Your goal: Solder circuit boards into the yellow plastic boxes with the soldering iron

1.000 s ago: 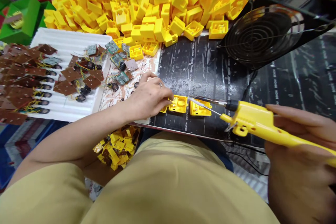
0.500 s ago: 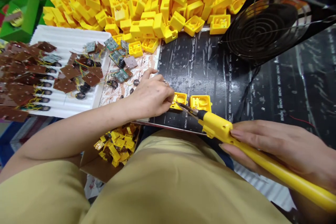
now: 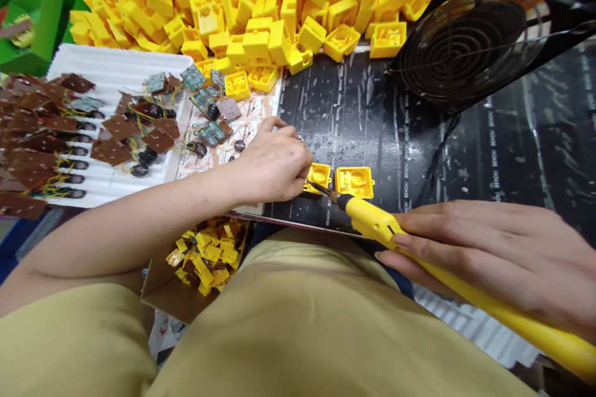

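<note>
In my right hand [image 3: 493, 254] is a yellow soldering iron [image 3: 372, 220], its handle running off toward the lower right. Its dark metal tip points left into a small open yellow plastic case [image 3: 319, 173] on the black bench. My left hand [image 3: 278, 162], ring on one finger, is closed at that case's left side; its fingertips hide part of the case, and anything finer pinched there is out of sight. A second open yellow case [image 3: 354, 182], with a round grille pattern inside, lies just right of the first, touched by neither hand.
A heap of yellow cases [image 3: 261, 6] fills the back. Brown circuit boards with wires and small speakers [image 3: 118, 127] lie on a white ribbed tray [image 3: 125, 61] at left. A black fan [image 3: 470, 43] stands back right. Below the bench edge sits a cardboard box [image 3: 174, 301] of yellow parts.
The soldering iron and my right hand have shifted slightly left, its tip still at the first case. My left hand stays closed at the case. The whole view has moved a little.
</note>
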A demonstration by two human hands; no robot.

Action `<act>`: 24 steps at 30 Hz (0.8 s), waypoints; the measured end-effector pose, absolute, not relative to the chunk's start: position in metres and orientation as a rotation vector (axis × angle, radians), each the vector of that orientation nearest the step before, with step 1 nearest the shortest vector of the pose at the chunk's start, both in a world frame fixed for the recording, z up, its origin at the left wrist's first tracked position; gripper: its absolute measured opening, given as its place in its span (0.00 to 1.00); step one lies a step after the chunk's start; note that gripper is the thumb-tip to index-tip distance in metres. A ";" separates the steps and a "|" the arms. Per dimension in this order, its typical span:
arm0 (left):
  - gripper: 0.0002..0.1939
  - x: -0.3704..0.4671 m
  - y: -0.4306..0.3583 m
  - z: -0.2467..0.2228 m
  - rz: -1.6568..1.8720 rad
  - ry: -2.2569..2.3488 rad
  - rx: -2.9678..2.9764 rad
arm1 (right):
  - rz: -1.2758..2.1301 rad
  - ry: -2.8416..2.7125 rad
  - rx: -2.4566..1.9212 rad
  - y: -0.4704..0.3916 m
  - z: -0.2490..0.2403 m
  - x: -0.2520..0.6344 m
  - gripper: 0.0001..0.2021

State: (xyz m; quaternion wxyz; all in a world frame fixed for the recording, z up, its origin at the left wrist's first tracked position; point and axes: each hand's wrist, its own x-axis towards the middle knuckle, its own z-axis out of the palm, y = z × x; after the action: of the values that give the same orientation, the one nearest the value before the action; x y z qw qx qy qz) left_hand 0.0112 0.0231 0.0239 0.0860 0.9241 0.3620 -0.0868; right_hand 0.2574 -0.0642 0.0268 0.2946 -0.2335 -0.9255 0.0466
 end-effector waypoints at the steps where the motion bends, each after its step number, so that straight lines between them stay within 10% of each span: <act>1: 0.08 0.011 0.023 0.024 -0.252 1.068 2.756 | 0.098 -2.462 -0.605 -0.063 0.028 0.258 0.03; 24: 0.08 0.011 0.028 0.031 -0.369 0.963 2.834 | 0.307 -2.229 -0.857 -0.075 0.022 0.266 0.07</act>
State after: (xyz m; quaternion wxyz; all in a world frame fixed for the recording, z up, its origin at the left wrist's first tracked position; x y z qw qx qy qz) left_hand 0.0111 0.0279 0.0311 0.0630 0.9378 0.3187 -0.1223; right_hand 0.2663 -0.0749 0.0216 0.3586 -0.3323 -0.8642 0.1192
